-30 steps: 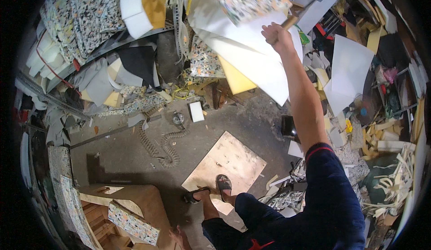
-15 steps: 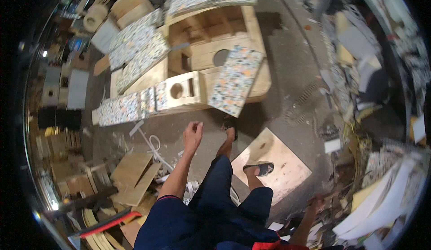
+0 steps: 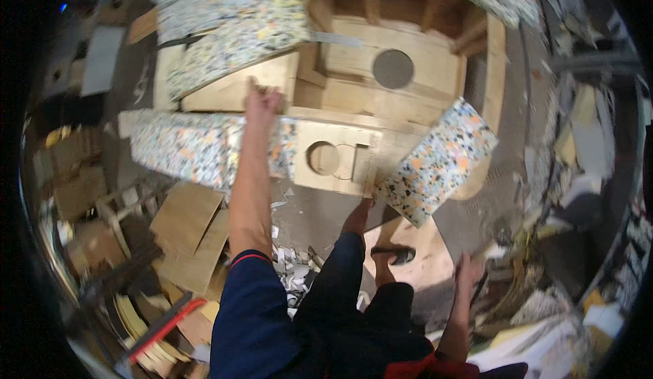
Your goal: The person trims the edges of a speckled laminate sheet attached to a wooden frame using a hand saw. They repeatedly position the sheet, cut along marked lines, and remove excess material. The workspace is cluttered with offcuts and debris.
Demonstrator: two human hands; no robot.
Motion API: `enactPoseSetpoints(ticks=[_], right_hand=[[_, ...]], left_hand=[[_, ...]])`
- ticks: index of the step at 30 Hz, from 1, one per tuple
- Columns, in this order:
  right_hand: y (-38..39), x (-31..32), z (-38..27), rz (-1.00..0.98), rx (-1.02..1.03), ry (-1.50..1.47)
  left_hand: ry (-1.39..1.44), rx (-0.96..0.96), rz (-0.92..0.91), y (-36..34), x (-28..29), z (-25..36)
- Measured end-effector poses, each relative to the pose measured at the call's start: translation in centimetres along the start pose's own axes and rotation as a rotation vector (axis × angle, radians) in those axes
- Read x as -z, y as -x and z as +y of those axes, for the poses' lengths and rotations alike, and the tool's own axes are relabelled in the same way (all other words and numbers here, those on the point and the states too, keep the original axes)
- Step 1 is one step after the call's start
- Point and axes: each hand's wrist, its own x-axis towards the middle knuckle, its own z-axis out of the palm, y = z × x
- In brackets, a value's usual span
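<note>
My left hand point(image 3: 264, 101) reaches forward over the near side of a large wooden frame point(image 3: 381, 117), its fingers loosely bent and apart, with nothing seen in them. Beyond it lie speckled foam sheets point(image 3: 231, 52) on the frame. Under my left forearm runs a long strip of speckled foam point(image 3: 180, 144), ending at a pale wooden box point(image 3: 350, 168) with a round hole and a slot. A loose speckled foam piece point(image 3: 442, 165) leans across the frame's near right corner. Low at my right side, my right hand point(image 3: 468, 270) is curled by something dark that I cannot make out.
A square wooden board point(image 3: 428, 260) lies on the floor under my foot. Plywood sheets point(image 3: 183, 229), a red-edged tool point(image 3: 166, 328) and offcuts are heaped at left. Foam and fabric scraps point(image 3: 558, 338) pile up at right.
I have come closer to the frame, which now fills more of the view. My left hand has risen and stretched forward over the frame's edge. My right hand has come up slightly.
</note>
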Motion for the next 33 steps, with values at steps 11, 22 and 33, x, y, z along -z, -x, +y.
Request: enactPoseSetpoints(ticks=[11, 22, 33], right_hand=[[-11.9, -19.0, -20.6, 0.155, 0.082, 0.035], [-13.9, -11.0, -24.7, 0.001, 0.114, -0.262], [-32.6, -8.8, -42.6, -0.248, 0.377, -0.402]], left_hand=[[0.588, 0.276, 0.021, -24.1, -1.0, 3.8], [0.091, 0.384, 0.216, -25.4, -7.4, 4.0], [0.109, 0.323, -0.171, -25.9, -6.0, 7.2]])
